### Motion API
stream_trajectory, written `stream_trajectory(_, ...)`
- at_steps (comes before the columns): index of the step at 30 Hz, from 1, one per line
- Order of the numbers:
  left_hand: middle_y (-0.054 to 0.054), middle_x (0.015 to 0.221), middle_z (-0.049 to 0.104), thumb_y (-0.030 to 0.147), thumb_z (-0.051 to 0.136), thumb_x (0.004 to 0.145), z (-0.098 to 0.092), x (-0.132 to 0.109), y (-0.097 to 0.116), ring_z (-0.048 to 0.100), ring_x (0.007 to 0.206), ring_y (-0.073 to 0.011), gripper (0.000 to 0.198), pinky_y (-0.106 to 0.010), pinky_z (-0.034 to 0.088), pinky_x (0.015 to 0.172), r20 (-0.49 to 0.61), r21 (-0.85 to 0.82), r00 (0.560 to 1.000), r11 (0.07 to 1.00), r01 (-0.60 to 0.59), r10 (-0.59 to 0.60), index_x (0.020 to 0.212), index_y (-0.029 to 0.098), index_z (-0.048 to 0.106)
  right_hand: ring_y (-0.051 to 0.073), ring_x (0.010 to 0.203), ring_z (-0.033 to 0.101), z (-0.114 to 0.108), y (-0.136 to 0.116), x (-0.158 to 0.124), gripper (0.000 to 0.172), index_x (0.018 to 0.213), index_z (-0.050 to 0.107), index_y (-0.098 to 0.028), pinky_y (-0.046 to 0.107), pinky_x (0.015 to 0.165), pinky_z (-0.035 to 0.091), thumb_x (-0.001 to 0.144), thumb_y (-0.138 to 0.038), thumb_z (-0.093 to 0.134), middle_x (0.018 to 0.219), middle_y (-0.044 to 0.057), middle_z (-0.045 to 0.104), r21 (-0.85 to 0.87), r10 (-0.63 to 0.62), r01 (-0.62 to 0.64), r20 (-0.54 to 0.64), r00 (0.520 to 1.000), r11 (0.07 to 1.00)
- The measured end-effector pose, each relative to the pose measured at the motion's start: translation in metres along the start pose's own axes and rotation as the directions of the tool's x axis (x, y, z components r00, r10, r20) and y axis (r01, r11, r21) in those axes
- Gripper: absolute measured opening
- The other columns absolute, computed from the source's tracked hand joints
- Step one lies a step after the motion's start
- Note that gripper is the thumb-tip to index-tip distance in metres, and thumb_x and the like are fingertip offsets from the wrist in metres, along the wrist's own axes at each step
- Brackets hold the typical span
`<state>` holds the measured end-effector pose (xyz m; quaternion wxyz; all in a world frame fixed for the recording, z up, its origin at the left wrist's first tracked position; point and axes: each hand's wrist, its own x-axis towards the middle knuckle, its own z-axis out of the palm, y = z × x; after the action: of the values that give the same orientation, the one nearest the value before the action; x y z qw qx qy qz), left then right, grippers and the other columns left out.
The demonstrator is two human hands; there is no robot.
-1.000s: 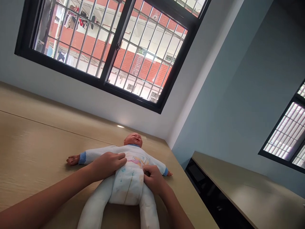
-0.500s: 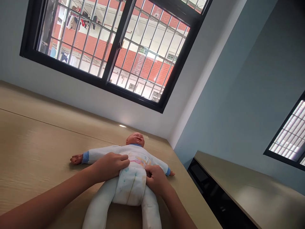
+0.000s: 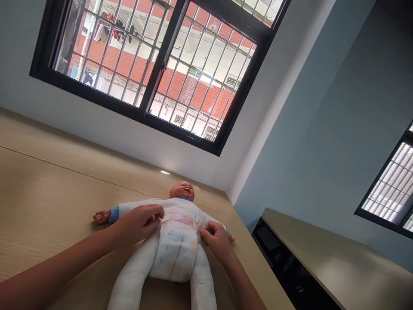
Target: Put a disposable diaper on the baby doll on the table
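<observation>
A baby doll [image 3: 181,191] in a white suit with blue cuffs lies on its back on a light wooden table [image 3: 48,189], arms spread. It wears a white diaper [image 3: 174,252] with faint coloured marks. My left hand [image 3: 137,224] rests at the diaper's waist on the doll's left side, fingers curled and pinching the waistband edge. At the waist on the other side, my right hand [image 3: 215,237] pinches the diaper's edge with bent fingers.
The table runs to a white wall under a large barred window [image 3: 158,64]. Its right edge drops off close beside the doll. A second wooden counter [image 3: 322,254] over a dark cabinet stands lower at the right, below another window [image 3: 392,189].
Both hands have shifted from lying on the doll's sides to pinching the diaper's waistband, the right hand moving a little up. The view has drifted slightly.
</observation>
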<state>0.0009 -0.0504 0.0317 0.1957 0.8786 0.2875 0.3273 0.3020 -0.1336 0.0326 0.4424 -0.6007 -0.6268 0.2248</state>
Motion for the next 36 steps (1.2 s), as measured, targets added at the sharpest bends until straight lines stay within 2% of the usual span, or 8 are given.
stream_trajectory(3,-0.001,0.089,0.062,0.041,0.047,0.1,0.009,0.0,0.009,0.053,0.072,-0.0168,0.025,-0.029,0.043,0.068,-0.063,-0.091,0.997,0.995,0.031,-0.037,0.103,0.02,0.06,0.012,0.061,0.038,0.014,0.001,0.001,0.033,0.068,0.051,-0.018,0.026,0.058,0.03,0.082,-0.046,0.061,0.061,-0.003,0.044,0.026,-0.053,0.055,-0.073,0.996,0.998)
stream_trajectory(7,-0.003,0.101,0.064,0.04,0.039,0.104,0.007,-0.001,0.023,0.057,0.079,-0.0174,0.032,-0.03,0.046,0.075,-0.04,-0.059,0.999,0.998,-0.039,0.037,0.101,0.02,0.064,0.015,0.069,0.046,0.023,-0.009,-0.006,0.029,0.077,0.061,-0.016,0.028,0.064,0.036,0.088,-0.042,0.061,0.072,0.001,0.055,-0.046,-0.144,0.139,-0.135,0.98,0.989)
stream_trajectory(11,-0.006,0.119,0.066,0.034,0.049,0.099,0.001,-0.004,0.032,0.06,0.108,-0.0228,0.024,-0.032,0.048,0.096,-0.011,-0.062,0.988,0.986,-0.156,0.156,0.112,0.023,0.066,0.017,0.079,0.055,0.02,-0.013,-0.01,0.026,0.103,0.071,-0.016,0.03,0.073,0.044,0.09,-0.037,0.062,0.091,0.005,0.063,-0.099,-0.256,0.246,-0.097,0.962,0.964)
stream_trajectory(14,-0.005,0.131,0.063,0.031,0.058,0.094,-0.001,-0.007,0.036,0.057,0.121,-0.0249,0.028,-0.032,0.046,0.104,0.027,-0.083,0.988,0.985,-0.153,0.155,0.12,0.026,0.066,0.017,0.079,0.055,0.018,-0.012,-0.009,0.027,0.107,0.071,-0.017,0.03,0.073,0.044,0.091,-0.036,0.061,0.093,0.005,0.063,-0.108,-0.28,0.273,-0.058,0.958,0.956)
stream_trajectory(20,-0.005,0.131,0.06,0.034,0.062,0.09,-0.001,-0.007,0.033,0.061,0.112,-0.0236,0.034,-0.028,0.052,0.096,0.088,-0.102,0.992,0.991,-0.084,0.093,0.124,0.027,0.064,0.017,0.079,0.055,0.018,-0.013,-0.009,0.025,0.103,0.07,-0.016,0.03,0.073,0.045,0.09,-0.035,0.061,0.094,0.006,0.062,-0.105,-0.275,0.269,-0.047,0.96,0.957)
stream_trajectory(28,-0.005,0.128,0.06,0.037,0.058,0.093,-0.002,-0.006,0.036,0.061,0.104,-0.0213,0.033,-0.026,0.051,0.093,0.113,-0.092,0.989,0.992,-0.085,0.095,0.125,0.028,0.062,0.018,0.081,0.055,0.017,-0.013,-0.009,0.024,0.105,0.07,-0.017,0.031,0.074,0.046,0.09,-0.033,0.06,0.095,0.006,0.061,-0.113,-0.272,0.267,-0.031,0.962,0.957)
stream_trajectory(33,-0.005,0.131,0.06,0.038,0.06,0.092,-0.001,-0.006,0.033,0.059,0.108,-0.0224,0.035,-0.026,0.05,0.094,0.113,-0.046,0.989,0.995,-0.091,0.096,0.126,0.029,0.062,0.018,0.081,0.055,0.016,-0.013,-0.008,0.023,0.105,0.07,-0.016,0.032,0.075,0.046,0.09,-0.031,0.059,0.095,0.006,0.062,-0.133,-0.268,0.262,-0.031,0.963,0.956)
stream_trajectory(36,-0.005,0.13,0.06,0.037,0.059,0.093,-0.001,-0.005,0.033,0.06,0.102,-0.0206,0.036,-0.024,0.05,0.091,0.131,-0.055,0.987,0.995,-0.087,0.093,0.127,0.028,0.062,0.018,0.081,0.056,0.016,-0.012,-0.009,0.028,0.114,0.071,-0.017,0.033,0.076,0.048,0.09,-0.029,0.06,0.096,0.006,0.061,-0.14,-0.277,0.272,-0.018,0.961,0.952)
